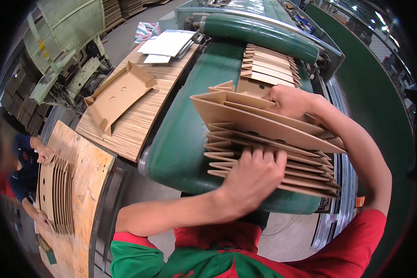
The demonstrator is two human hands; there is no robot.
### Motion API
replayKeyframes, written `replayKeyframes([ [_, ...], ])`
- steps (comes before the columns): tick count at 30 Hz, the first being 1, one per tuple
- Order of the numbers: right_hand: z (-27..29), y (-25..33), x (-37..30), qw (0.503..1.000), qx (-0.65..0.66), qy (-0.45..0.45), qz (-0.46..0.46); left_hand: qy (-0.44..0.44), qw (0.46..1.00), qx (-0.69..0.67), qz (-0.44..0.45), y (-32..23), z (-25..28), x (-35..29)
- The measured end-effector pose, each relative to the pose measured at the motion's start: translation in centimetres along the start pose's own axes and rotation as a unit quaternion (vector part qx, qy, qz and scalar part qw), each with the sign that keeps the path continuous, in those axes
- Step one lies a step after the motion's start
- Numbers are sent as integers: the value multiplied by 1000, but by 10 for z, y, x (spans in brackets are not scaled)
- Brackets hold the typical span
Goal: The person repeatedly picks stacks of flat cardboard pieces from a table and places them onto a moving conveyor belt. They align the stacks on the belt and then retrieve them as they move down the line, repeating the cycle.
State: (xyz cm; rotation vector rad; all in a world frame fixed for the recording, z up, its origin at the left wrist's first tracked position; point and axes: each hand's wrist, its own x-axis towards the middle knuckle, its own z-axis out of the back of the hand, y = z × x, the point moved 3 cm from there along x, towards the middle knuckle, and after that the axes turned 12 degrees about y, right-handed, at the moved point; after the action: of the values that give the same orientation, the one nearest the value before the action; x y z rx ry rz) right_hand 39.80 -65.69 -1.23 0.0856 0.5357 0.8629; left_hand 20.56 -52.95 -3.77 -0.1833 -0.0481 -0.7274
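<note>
Folded brown cardboard trays point(273, 171) stand in a row on the near end of the green conveyor belt. My left hand point(255, 176) rests on this row, its fingers curled over the upper edges. Behind it, my right hand point(292, 101) is closed on a larger cardboard piece point(245, 113), which sits higher than the row and tilts; the fingertips are partly hidden behind the panel. Farther along the belt lies another row of folded cardboard trays point(271, 65), reaching under the green roller.
The green belt point(185, 125) passes beneath a green roller point(259, 37). At left, a wooden table point(139, 111) bears an opened cardboard tray point(120, 95) and white sheets point(167, 44). Another person's hands hold a cardboard stack point(55, 194) on a plywood table point(85, 180). A green panel point(370, 78) runs along the right.
</note>
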Motion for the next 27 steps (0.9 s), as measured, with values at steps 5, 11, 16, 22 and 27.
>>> replayKeyframes([
  [5, -13, -22, 10, 993, -48, -104, -20, -247, 968, 8, -43, 11, 11, 7],
  [11, -2, -38, 2, 989, 67, 58, -120, -41, 998, 35, 24, 15, 2, 18],
  [16, 26, -48, -20, 944, 220, 195, -152, -4, 1000, -11, -14, 25, 1, 36],
  [22, 18, -8, -61, 964, 184, 190, -4, -91, 995, 27, 23, 45, -17, 62],
  [27, -33, 30, -74, 1000, -20, -1, 8, -131, 991, -4, 29, 35, -9, 60],
])
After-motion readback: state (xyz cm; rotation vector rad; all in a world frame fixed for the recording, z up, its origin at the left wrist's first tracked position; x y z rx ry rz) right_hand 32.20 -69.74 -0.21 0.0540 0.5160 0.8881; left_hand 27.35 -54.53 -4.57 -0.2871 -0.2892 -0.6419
